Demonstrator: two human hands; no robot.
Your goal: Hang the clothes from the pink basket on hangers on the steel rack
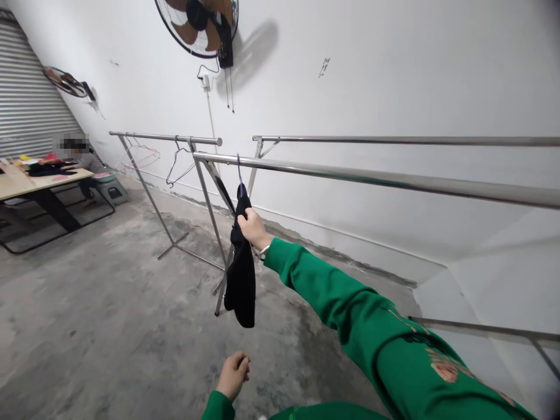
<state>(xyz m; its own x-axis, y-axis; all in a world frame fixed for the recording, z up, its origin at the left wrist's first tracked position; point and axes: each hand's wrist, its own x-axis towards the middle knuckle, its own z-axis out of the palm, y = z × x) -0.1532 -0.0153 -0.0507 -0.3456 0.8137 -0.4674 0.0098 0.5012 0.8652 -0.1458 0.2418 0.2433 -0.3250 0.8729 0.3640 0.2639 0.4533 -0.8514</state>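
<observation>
A black garment (243,274) hangs from a purple hanger (240,175), whose hook goes over the near metal rail (306,167). My right hand (254,227), in a green sleeve, is closed on the upper part of this garment just below the rail. The garment's lower end hangs free above the floor. Low in the view is my left hand (234,373), apart from the garment, with its fingers curled in and nothing visible in them.
A second rack (164,137) on the left carries several hangers, among them a dark wire one (175,166). Wall fans (196,23) are mounted above. A person sits by a table (48,182) with cloth at far left. Grey concrete floor (109,315) lies below.
</observation>
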